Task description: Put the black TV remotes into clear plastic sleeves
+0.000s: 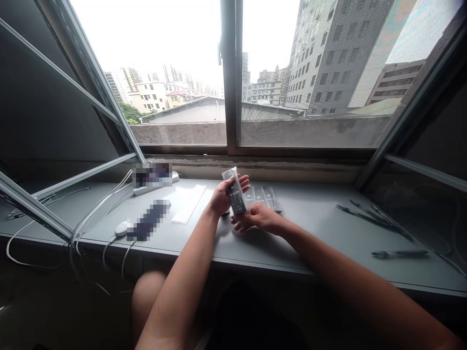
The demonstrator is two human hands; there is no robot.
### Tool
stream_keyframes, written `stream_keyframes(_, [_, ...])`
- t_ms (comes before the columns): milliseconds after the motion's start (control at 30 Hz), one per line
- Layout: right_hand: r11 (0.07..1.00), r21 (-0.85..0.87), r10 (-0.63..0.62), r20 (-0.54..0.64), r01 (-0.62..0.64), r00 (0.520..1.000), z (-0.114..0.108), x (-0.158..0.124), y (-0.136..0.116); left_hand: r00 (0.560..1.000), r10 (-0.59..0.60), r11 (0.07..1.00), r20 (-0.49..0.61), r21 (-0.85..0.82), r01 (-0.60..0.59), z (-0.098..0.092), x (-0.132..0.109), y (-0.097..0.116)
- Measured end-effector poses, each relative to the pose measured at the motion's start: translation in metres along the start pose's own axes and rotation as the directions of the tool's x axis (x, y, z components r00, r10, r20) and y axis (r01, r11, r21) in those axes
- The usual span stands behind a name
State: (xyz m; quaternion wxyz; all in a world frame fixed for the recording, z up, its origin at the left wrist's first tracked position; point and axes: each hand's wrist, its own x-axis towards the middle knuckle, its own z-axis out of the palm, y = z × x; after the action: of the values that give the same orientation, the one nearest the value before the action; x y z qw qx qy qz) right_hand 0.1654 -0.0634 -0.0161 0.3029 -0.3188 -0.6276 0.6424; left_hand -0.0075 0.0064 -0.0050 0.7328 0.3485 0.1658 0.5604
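Note:
A dark remote control (236,197) in a clear plastic sleeve is tilted above the table. My left hand (221,197) holds its upper part, with the thumb on the front and the fingers behind. At the lower end, my right hand (255,217) grips the sleeve or the remote between thumb and fingers. Several more wrapped remotes (260,195) lie side by side just behind my right hand. A small dark object under my left hand is mostly hidden. Flat clear plastic sleeves (188,204) lie left of my left hand.
The grey table (314,233) runs below a window. Blurred items, a white power strip (175,177), a round white charger (121,228) and white cables (105,199) are at the left. Pens (399,254) and dark thin tools (368,217) lie at the right. Metal frames stand at both sides.

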Motion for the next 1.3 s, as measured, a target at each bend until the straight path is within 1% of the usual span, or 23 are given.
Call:
stream_keyframes(100, [0.996,-0.074,-0.05,0.001,0.05,0.999,-0.001,0.001,0.001,1.0,-0.02,0.999,0.002,0.043,0.02,-0.001,0.0,0.0])
stream_keyframes(200, [0.972,-0.202,-0.12,0.002,0.118,0.993,-0.001,0.0,0.001,0.999,-0.042,0.996,0.01,0.081,0.041,-0.002,0.0,-0.001])
stream_keyframes(300, [0.92,-0.344,-0.202,-0.001,0.189,0.979,0.0,-0.002,0.002,0.997,-0.077,0.99,0.029,0.119,0.073,-0.002,-0.001,-0.002])
stream_keyframes(367, [0.866,-0.435,-0.274,-0.002,0.246,0.962,-0.001,-0.002,0.003,0.994,-0.102,0.987,0.036,0.128,0.097,-0.002,-0.002,-0.002])
stream_keyframes(400, [0.83,-0.482,-0.32,0.003,0.282,0.947,-0.001,-0.002,0.003,0.993,-0.114,0.986,0.039,0.129,0.108,-0.002,-0.003,-0.001])
stream_keyframes(467, [0.732,-0.575,-0.426,0.033,0.366,0.904,-0.002,-0.001,0.005,0.99,-0.135,0.982,0.044,0.135,0.128,-0.001,-0.004,0.0])
stream_keyframes(533, [0.612,-0.648,-0.533,0.086,0.453,0.842,-0.005,0.001,0.009,0.985,-0.159,0.976,0.06,0.159,0.148,0.001,-0.007,0.001])
stream_keyframes(600, [0.52,-0.676,-0.609,0.136,0.523,0.781,-0.007,0.004,0.013,0.981,-0.177,0.968,0.082,0.194,0.158,0.002,-0.009,0.003])
stream_keyframes(700, [0.457,-0.678,-0.662,0.172,0.575,0.729,-0.01,0.006,0.016,0.97,-0.208,0.955,0.123,0.241,0.174,0.003,-0.012,0.004])
stream_keyframes(767, [0.434,-0.694,-0.673,0.174,0.575,0.719,-0.011,0.006,0.016,0.962,-0.231,0.947,0.147,0.261,0.187,0.004,-0.014,0.004])
stream_keyframes(967, [0.332,-0.782,-0.672,0.197,0.528,0.714,-0.011,0.004,0.011,0.938,-0.282,0.923,0.202,0.323,0.209,0.004,-0.016,0.005])
stream_keyframes(1033, [0.313,-0.804,-0.674,0.187,0.505,0.715,-0.012,0.003,0.009,0.931,-0.302,0.911,0.207,0.349,0.218,0.002,-0.015,0.006])
stream_keyframes(1133, [0.315,-0.833,-0.691,0.128,0.455,0.712,-0.015,0.001,0.007,0.93,-0.298,0.909,0.216,0.361,0.207,0.0,-0.015,0.007])
stream_keyframes(1233, [0.33,-0.847,-0.734,0.048,0.417,0.677,-0.019,0.0,0.007,0.93,-0.275,0.92,0.244,0.347,0.181,-0.002,-0.014,0.009])
stream_keyframes(1300, [0.33,-0.857,-0.757,0.01,0.395,0.654,-0.022,0.0,0.007,0.926,-0.279,0.924,0.256,0.335,0.186,-0.004,-0.014,0.01])
